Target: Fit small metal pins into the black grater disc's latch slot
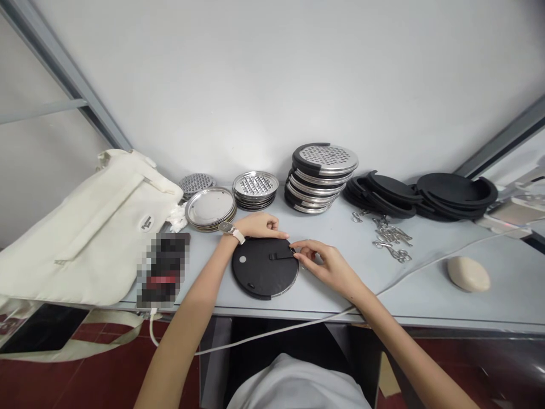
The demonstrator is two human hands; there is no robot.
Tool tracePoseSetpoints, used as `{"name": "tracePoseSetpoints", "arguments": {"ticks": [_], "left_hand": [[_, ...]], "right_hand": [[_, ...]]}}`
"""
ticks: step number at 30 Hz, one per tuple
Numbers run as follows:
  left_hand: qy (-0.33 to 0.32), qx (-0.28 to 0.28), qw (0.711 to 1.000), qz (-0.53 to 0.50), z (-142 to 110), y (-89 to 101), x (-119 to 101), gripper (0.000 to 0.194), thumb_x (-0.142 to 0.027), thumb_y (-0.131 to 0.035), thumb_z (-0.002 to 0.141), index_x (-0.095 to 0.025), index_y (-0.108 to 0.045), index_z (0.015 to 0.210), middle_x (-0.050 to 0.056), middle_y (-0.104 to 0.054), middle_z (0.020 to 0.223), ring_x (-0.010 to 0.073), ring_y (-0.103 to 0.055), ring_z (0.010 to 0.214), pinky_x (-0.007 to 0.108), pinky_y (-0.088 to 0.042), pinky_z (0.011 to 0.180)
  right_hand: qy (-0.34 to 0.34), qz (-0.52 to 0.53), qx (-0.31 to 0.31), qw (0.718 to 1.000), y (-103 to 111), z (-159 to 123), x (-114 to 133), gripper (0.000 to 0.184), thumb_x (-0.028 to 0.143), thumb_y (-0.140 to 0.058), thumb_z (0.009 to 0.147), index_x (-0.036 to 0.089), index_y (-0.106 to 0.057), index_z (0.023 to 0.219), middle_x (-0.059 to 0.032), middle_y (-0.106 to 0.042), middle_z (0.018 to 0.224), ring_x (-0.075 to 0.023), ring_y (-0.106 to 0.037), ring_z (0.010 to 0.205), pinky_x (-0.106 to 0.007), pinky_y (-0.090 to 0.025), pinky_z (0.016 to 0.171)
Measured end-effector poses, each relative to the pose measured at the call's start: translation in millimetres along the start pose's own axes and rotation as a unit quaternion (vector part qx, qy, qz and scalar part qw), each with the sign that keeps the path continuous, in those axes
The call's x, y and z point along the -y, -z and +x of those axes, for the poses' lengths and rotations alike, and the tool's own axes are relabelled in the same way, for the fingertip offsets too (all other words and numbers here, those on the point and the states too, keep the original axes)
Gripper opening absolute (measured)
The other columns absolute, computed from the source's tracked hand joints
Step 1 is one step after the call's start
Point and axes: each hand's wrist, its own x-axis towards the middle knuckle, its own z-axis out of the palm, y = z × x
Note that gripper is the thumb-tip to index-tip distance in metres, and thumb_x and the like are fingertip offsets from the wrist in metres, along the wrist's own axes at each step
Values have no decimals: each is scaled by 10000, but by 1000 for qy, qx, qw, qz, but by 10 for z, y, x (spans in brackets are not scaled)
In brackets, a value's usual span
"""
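A round black grater holder [259, 272] lies flat on the table before me, with a silvery metal rim showing along its lower right edge. On its face are a pale round dot, a small slot and a dark strip near the right side. My left hand [260, 225], wearing a watch [230, 229], rests at the holder's far edge. Its fingers are curled and one digit lies along the rim, steadying it. At the right edge my right hand [321, 262] pinches a small metal piece [292, 250] between thumb and forefinger; its exact shape is mostly hidden.
Behind stand stacked metal grater discs [255, 186], plain metal discs [210, 207] and assembled graters [326, 159]. Black holders [451, 187] and loose wire clips [392, 236] lie right. A cable [409, 276] crosses the table near a beige rounded object [468, 274]. Left are a bag [97, 238] and phone [164, 272].
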Motion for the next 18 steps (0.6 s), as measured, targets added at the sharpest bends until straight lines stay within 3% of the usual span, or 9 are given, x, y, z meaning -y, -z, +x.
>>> {"name": "tracePoseSetpoints", "arguments": {"ticks": [18], "left_hand": [[4, 0, 1000, -12, -11, 10, -20, 559, -727, -592, 696, -177, -519, 626, -36, -467, 582, 105, -382, 563, 243, -242, 537]], "right_hand": [[8, 2, 8, 1000, -22, -16, -10, 236, 320, -473, 947, 180, -611, 1076, 9, -571, 686, -149, -534, 624, -255, -440, 604]]}}
